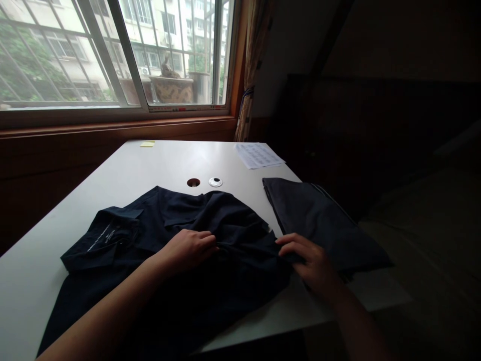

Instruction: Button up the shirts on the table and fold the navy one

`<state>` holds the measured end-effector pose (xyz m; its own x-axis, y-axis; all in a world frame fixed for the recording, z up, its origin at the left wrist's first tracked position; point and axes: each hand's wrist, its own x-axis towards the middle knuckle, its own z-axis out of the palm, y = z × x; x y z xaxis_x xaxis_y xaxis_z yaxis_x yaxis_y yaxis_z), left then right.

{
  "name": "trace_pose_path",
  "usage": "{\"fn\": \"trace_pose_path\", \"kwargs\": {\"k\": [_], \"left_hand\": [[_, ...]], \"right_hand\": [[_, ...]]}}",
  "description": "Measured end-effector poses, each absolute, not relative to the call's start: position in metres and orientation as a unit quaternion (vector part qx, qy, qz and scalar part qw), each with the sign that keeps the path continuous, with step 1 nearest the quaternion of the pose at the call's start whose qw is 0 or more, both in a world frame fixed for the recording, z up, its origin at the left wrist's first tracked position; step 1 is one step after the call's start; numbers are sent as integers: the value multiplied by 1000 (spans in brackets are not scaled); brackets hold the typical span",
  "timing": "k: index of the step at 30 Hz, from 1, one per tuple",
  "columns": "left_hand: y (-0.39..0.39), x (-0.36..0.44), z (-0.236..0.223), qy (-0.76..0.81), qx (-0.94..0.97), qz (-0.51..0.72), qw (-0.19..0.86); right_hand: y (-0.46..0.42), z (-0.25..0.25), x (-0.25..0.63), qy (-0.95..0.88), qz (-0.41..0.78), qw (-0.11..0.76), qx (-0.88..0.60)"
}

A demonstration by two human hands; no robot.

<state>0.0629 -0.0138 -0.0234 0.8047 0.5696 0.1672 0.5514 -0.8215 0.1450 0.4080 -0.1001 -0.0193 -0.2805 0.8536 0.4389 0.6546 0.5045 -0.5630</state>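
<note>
A dark navy collared shirt lies spread and wrinkled over the front of the white table, its collar toward the left with white lettering inside. My left hand is closed on the cloth near the shirt's middle, fingers curled into it. At the shirt's right end, my right hand pinches the edge of the fabric between thumb and fingers. Just beyond that hand lies a folded dark garment. The shirt's lower part is in deep shadow, so its folds there are hard to make out.
Printed papers lie at the table's far right corner, and a yellow sticky note at the far left. Between them are an open cable hole and a round silver cover. Behind the table stands a barred window with a curtain.
</note>
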Motion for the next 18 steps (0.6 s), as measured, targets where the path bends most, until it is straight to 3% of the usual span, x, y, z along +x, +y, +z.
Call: {"fn": "trace_pose_path", "kwargs": {"k": [6, 11, 14, 18], "left_hand": [[-21, 69, -23, 315, 943, 102, 32], [-26, 82, -29, 310, 933, 181, 19], [-30, 92, -28, 287, 932, 222, 7], [-31, 104, -22, 251, 949, 188, -6]], "right_hand": [[-125, -23, 404, -795, 231, 281, -485], [-132, -6, 395, -795, 286, 201, -496], [-130, -3, 394, -783, 302, 190, -509], [-124, -10, 394, -762, 296, 202, -539]]}}
